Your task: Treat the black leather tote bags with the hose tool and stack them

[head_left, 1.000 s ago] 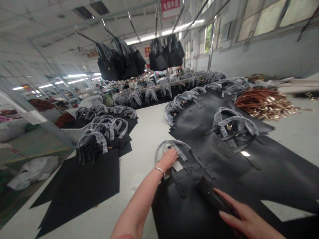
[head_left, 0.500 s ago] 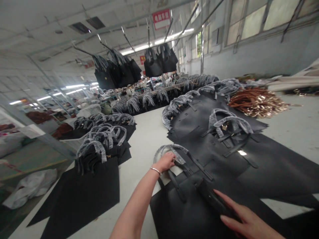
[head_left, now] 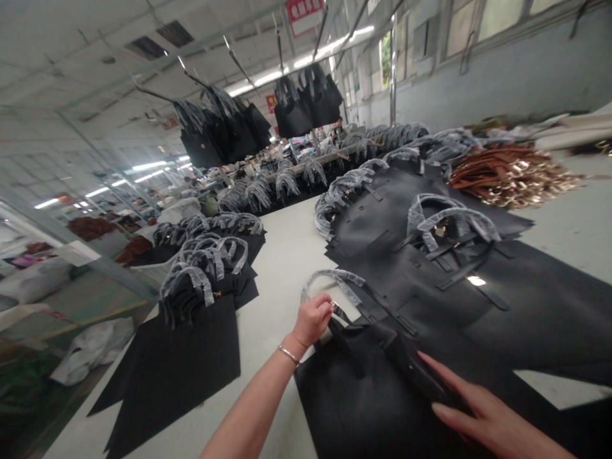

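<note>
A black tote bag (head_left: 363, 389) lies nearest to me on the table, its two handles (head_left: 337, 275) wrapped in clear plastic. At the bag's top opening, my left hand (head_left: 313, 319) is closed in a pinch on a short black strap (head_left: 340, 312) with a small metal clasp. My right hand (head_left: 471, 401) is wrapped round a long, black, smooth object (head_left: 421, 376), whose kind I cannot make out against the dark bag. Its far end lies over the bag's upper right part, and I cannot tell whether they touch.
Several black bags with wrapped handles lie in a stack (head_left: 516, 299) on the right. Another stack (head_left: 196, 370) is on the left. Brown straps with metal clasps (head_left: 514, 175) are piled at the back right. Black bags (head_left: 217, 131) hang from a rack beyond the pale table (head_left: 282, 255).
My left hand has drawn the strap slightly upward and tightened into a fist-like pinch. My right hand keeps its hold. The whole view has shifted slightly.
</note>
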Demonstrator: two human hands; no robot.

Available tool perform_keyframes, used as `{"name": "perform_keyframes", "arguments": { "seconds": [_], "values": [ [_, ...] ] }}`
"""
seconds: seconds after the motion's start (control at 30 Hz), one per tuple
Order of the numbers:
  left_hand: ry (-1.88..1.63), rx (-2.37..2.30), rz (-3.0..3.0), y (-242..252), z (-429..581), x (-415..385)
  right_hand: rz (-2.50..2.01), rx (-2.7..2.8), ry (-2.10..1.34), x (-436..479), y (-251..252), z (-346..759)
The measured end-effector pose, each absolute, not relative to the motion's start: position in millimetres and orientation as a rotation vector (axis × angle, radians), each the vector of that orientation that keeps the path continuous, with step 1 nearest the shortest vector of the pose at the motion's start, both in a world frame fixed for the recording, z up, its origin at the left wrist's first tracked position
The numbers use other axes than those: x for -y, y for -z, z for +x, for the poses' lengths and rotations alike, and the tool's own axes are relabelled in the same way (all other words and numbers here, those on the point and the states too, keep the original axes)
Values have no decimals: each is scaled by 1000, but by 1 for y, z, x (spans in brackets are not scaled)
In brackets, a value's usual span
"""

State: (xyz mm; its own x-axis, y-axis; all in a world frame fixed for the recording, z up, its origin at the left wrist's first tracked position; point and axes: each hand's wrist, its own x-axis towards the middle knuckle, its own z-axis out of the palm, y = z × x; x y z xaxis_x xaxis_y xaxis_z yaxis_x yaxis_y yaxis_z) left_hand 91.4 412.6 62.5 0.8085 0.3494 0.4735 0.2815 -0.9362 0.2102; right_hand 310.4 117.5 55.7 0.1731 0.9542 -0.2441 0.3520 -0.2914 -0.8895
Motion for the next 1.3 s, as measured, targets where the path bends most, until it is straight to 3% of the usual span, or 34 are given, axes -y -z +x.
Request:
{"name": "perform_keyframes", "arguments": {
  "seconds": [0.13,0.27,0.37,0.63,0.8,1.0,1.13,1.3],
  "values": [
    [-766,-431,2776,-71,90,-389,-1763,1276,-1133,-119,-56,310],
    [-166,-354,2772,-93,107,-362,-1747,1286,-1118,-118,-63,305],
    [-17,-553,2738,-97,137,-344,-1772,1311,-1078,-119,-69,297],
    [-56,-879,2620,-59,217,-337,-1678,998,-1060,-101,-86,314],
    [-62,-929,2509,-46,206,-360,-1688,452,-773,-41,-125,366],
    [-187,-935,2423,-53,187,-381,-1753,254,-764,11,-132,379],
    [-293,-871,2387,-78,190,-381,-1737,203,-794,14,-116,373],
    [-712,-537,1947,-164,194,-373,-1712,173,-702,6,-121,379]
  ]
}}
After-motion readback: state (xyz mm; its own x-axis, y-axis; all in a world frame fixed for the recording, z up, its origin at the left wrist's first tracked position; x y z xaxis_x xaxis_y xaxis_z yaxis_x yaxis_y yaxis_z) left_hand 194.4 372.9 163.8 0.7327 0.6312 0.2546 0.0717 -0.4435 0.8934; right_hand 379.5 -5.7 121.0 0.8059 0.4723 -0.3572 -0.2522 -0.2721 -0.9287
